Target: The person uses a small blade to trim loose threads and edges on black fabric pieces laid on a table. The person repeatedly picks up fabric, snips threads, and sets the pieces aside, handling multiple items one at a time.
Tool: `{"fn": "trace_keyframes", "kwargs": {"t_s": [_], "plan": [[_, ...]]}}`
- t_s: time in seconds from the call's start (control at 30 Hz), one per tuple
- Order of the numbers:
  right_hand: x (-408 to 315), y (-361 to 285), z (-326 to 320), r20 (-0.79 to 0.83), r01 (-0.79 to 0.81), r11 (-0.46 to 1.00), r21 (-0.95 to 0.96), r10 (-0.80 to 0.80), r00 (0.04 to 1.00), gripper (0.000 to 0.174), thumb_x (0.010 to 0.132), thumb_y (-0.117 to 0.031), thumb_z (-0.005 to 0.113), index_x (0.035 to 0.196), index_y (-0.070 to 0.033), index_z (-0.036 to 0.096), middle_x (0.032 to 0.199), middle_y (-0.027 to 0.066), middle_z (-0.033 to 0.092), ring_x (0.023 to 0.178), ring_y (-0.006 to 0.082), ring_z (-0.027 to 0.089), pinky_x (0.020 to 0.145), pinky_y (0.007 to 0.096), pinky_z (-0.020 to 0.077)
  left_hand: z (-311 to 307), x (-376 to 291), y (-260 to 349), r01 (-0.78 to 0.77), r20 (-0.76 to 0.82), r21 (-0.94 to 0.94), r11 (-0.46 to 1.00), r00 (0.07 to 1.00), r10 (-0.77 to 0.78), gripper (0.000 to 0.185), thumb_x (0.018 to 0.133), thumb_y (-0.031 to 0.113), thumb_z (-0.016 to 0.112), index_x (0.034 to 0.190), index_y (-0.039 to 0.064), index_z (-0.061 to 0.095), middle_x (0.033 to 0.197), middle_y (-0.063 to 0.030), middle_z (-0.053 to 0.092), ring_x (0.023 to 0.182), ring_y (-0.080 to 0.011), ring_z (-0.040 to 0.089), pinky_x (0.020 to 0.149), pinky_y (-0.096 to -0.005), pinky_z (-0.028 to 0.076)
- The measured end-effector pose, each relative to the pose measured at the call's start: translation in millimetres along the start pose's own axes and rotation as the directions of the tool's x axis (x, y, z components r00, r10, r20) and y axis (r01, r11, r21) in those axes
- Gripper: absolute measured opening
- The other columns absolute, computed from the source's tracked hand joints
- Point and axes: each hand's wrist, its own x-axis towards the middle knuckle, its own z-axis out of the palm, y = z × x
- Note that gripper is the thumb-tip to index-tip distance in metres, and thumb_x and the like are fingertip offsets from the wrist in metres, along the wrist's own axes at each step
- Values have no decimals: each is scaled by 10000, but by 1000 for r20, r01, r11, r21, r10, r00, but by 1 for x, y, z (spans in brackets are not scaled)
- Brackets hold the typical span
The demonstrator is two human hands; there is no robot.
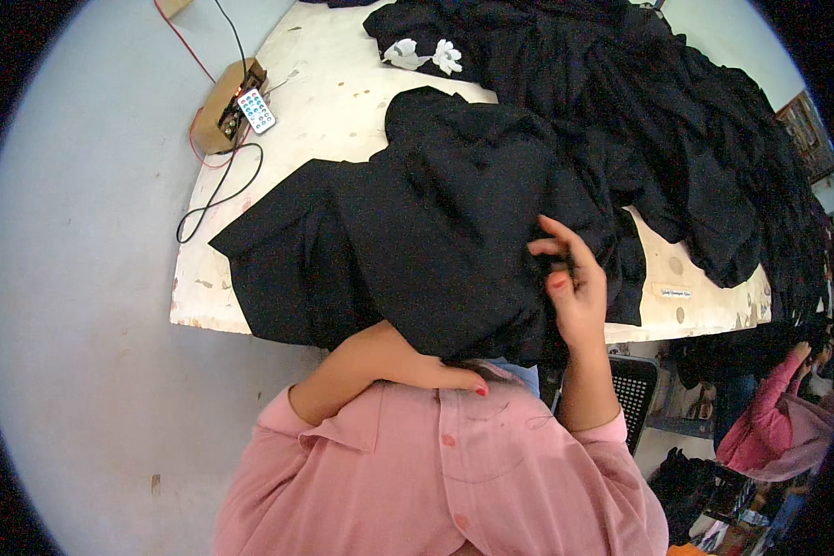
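Observation:
A black cloth garment (445, 208) lies spread and creased on the table in front of me, its near edge hanging over the table's front. My left hand (417, 367) is at that near edge, close to my shirt. Its fingers are hidden under the black fabric and the thumb points right, outside it. I cannot tell whether the fingers grip the cloth. Over the garment's right side is my right hand (573, 281), with fingers bent and apart, and nothing visible in them.
A large heap of black fabric (639, 118) with white flower appliqués (447, 57) covers the far right of the pale table (320, 115). At the left, a brown box device (224, 115) has wires and a remote control (257, 111). A person in a pink sleeve (761, 417) is at right.

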Motion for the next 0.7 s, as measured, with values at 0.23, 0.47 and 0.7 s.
{"fn": "trace_keyframes", "kwargs": {"t_s": [0.23, 0.47, 0.7], "plan": [[-3, -28, 13, 161, 113, 992, -54, -103, 982, 138, 796, -102, 724, 830, -9, 628, 609, 47, 530, 523, 92, 455, 490, 247, 355, -47, 15, -37, 18, 71, -933, 359, 988, 135, 837, 759, 560, 690, 1330, -12, 474, 1366, -172, 488, 1268, -335, 450, 1091, -402, 321], [35, -67, 1, 650, 222, 973, 65, -210, 731, 226, 756, -150, 752, 825, -36, 570, 701, 71, 547, 594, 161, 511, 526, 293, 375, -106, 122, -50, -67, -180, -977, 201, 761, -624, 423, 866, 300, 596, 1161, -4, 587, 1217, -184, 596, 1055, -349, 592, 963, -502, 451], [202, -90, -100, -268, 318, 661, -680, -628, 731, 276, 733, -68, 608, 1008, -55, 628, 908, 135, 662, 838, 243, 644, 779, 337, 495, -245, 96, 28, -589, -573, -805, -74, 737, 358, 365, 904, 205, 519, 1210, 7, 547, 1242, -156, 567, 1128, -330, 542, 1048, -495, 369]]}}
